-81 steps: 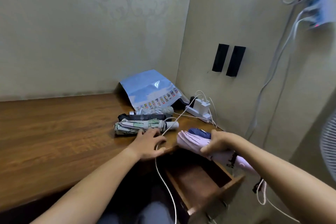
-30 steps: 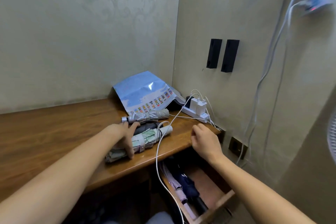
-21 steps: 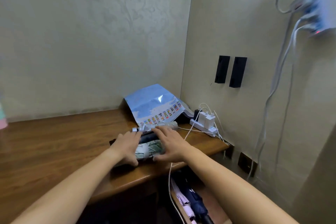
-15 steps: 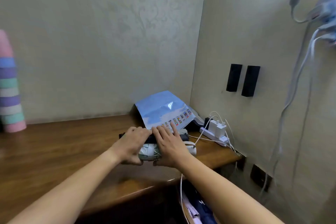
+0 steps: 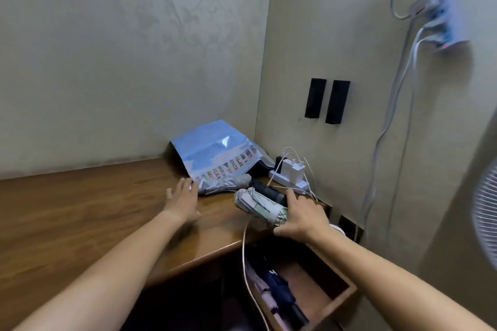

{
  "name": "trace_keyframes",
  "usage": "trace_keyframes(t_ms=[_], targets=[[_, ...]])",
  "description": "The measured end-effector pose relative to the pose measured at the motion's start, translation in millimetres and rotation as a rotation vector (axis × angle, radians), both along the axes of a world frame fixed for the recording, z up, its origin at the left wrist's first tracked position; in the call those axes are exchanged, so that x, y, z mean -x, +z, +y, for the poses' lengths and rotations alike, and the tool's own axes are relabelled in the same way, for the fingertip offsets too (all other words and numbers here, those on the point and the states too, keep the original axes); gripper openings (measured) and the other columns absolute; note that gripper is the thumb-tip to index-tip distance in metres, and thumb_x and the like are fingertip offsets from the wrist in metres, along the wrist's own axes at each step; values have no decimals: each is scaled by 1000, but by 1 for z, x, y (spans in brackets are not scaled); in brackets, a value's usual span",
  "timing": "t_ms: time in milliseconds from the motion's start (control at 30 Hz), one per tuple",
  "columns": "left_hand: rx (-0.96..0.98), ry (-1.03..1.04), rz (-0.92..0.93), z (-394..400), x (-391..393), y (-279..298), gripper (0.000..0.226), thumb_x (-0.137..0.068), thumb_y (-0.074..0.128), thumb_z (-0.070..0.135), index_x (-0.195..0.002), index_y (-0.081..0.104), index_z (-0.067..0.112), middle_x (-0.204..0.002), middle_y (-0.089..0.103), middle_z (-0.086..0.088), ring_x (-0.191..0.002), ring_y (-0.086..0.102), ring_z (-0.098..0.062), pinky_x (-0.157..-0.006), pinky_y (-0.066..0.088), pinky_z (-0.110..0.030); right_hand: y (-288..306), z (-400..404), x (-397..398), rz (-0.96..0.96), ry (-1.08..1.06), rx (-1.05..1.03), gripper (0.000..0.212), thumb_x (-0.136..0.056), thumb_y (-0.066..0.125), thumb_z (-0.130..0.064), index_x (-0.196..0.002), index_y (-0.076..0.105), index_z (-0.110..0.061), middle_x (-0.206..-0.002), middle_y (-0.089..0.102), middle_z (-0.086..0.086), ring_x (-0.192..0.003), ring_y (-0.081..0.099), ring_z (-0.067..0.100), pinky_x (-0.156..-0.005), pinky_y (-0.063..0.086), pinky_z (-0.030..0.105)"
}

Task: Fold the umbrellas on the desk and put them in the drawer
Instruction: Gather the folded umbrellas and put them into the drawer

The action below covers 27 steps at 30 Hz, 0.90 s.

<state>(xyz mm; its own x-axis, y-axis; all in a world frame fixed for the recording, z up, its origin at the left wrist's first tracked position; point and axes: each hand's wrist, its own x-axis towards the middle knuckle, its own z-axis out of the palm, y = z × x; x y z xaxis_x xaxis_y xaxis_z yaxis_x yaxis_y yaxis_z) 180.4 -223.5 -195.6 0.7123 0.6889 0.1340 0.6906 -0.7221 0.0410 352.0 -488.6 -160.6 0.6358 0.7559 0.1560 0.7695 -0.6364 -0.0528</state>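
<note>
My right hand grips a folded grey-green patterned umbrella and a black folded umbrella together near the desk's right edge, above the open drawer. A pink umbrella and a dark blue umbrella lie inside the drawer. A folded silver umbrella lies on the wooden desk by the back corner. My left hand is open with fingers spread, just left of the silver umbrella's tip.
A blue printed bag leans in the corner. A white power strip with chargers sits by the right wall; a white cable hangs off the desk across the drawer. A fan stands at right.
My right hand has carried the patterned and black umbrellas rightward toward the drawer. My left hand let go of them and moved toward the silver umbrella. The view has dipped, showing the drawer again.
</note>
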Motion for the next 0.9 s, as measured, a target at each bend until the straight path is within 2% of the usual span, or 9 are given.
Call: trace_keyframes(t_ms=[133,233,400,500,633,800,900], targets=[[14,-9,82,-2,-30,-2,88,-93,62,38,-162,11,19,-170,5,-7,-157,-1,-25,-123,17,-50,-13,-58,-20,-29,-100,131,81,-64,72,-61,-126,36,-22,-113,59,7,-109,58,34,-82,43,42],[31,-47,118,-7,-53,-5,91,-92,62,39,-163,6,23,-171,2,-9,-158,-5,-28,-125,12,-54,-31,-93,-24,40,-203,144,78,-63,71,-60,-122,37,-22,-103,55,4,-106,61,33,-75,39,38],[50,-97,114,-24,-71,-13,89,-95,57,41,-164,4,27,-172,-1,-9,-158,-7,-29,-125,4,-58,-53,-118,-20,73,-299,301,74,-60,74,-53,-118,40,-21,-113,63,7,-108,62,32,-80,43,39],[86,-111,105,-21,-67,-24,80,-101,47,44,-165,1,29,-172,-4,-8,-158,-9,-28,-125,6,-58,-74,-109,-19,143,-353,304,76,-59,74,-52,-121,42,-21,-117,63,7,-112,61,31,-85,46,40],[86,-104,56,-5,-57,-39,70,-106,34,54,-164,0,34,-172,-10,-5,-158,-16,-24,-125,0,-57,-96,-78,-18,238,-388,254,80,-62,76,-50,-127,42,-19,-123,62,8,-118,59,32,-94,48,41],[63,-111,42,12,-61,-42,66,-105,33,56,-164,8,38,-173,-6,-2,-158,-15,-23,-124,-1,-58,-126,-39,-31,305,-382,256,92,-67,77,-55,-140,38,-15,-134,58,11,-126,55,34,-102,45,44],[56,-117,1,19,-64,-44,62,-106,33,52,-163,13,37,-173,-2,-1,-158,-13,-23,-124,1,-58,-148,-23,-39,350,-383,246,89,-69,76,-57,-139,39,-17,-133,60,9,-126,56,32,-101,45,43]])
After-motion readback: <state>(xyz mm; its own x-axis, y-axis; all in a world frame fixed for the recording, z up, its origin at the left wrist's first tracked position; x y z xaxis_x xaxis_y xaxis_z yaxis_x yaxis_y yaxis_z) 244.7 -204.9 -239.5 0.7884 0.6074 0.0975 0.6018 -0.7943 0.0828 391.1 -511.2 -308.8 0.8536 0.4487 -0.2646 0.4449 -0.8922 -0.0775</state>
